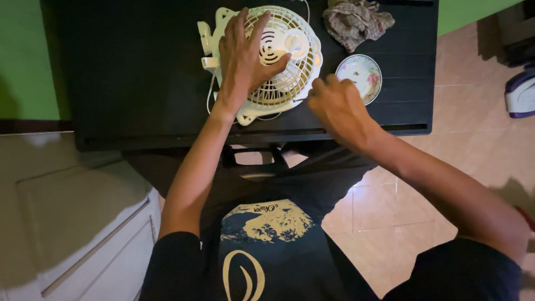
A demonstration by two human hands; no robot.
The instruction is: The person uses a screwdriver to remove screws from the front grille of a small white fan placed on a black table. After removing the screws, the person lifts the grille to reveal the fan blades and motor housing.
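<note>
1. One view, from the head camera, looked straight down over a black table [139, 83] at which the person stood.
2. A small cream-white fan [290, 56] lay flat on the far middle of the table, grille facing up, its base bracket pointing to the left.
3. The left hand [245, 58] rested flat on the grille, fingers spread and extended, palm pressing down on the left half of the fan. It grasped nothing; it was open and in contact with the grille.
4. The right hand [337, 106] sat at the near right rim of the fan, fingers curled inward in a loose fist. A thin dark object appeared between its fingertips and the fan's edge; whether the hand gripped it could not be told.
5. A white cable [210, 92] ran from the fan's left side and curved along the table beside the left wrist.
6. A small floral saucer [363, 72] stood just right of the fan, near the knuckles of the right hand but apart from them.
7. A crumpled checked cloth [356, 19] lay at the far edge of the table, beyond the saucer.
8. The person wore a black T-shirt [267, 234] with a pale yellow print.
9. A white cabinet [72, 217] stood to the left of the person, and a tiled floor [468, 139] showed to the right.
</note>
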